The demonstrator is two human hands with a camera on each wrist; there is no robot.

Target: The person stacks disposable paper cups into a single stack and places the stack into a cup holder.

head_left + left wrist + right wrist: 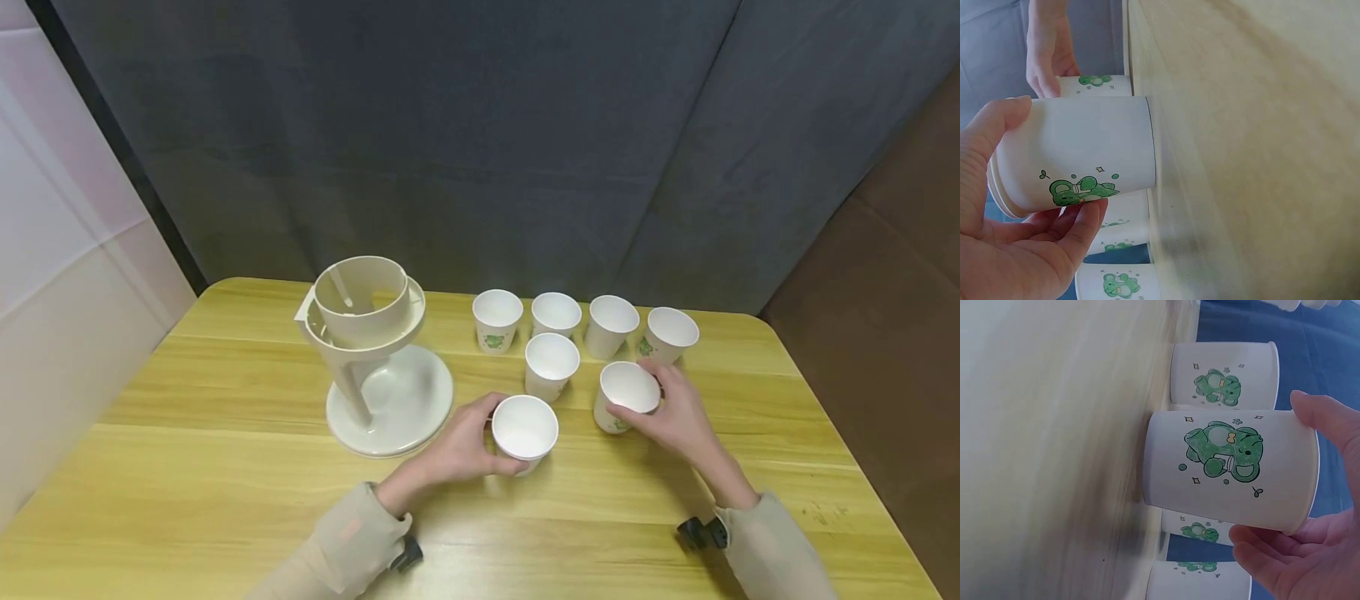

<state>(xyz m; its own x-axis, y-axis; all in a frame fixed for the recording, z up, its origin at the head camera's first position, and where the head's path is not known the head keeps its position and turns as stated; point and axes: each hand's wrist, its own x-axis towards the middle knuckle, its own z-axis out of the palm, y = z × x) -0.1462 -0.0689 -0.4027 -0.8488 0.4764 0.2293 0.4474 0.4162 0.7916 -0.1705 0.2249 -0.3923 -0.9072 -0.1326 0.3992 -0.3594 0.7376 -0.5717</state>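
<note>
My left hand grips a white paper cup between thumb and fingers, near the front of the group. In the left wrist view, this cup has a green cartoon animal print and a doubled rim edge, and its base is close over the wood. To the right, my right hand holds another upright paper cup by its sides near the rim. The right wrist view shows the green bear print on that cup. A further cup stands just behind the left-hand cup.
Several matching cups stand in a back row, from the leftmost cup to the rightmost cup. On the left is a cream stand with a ring-shaped holder. The wooden table ends at a dark curtain.
</note>
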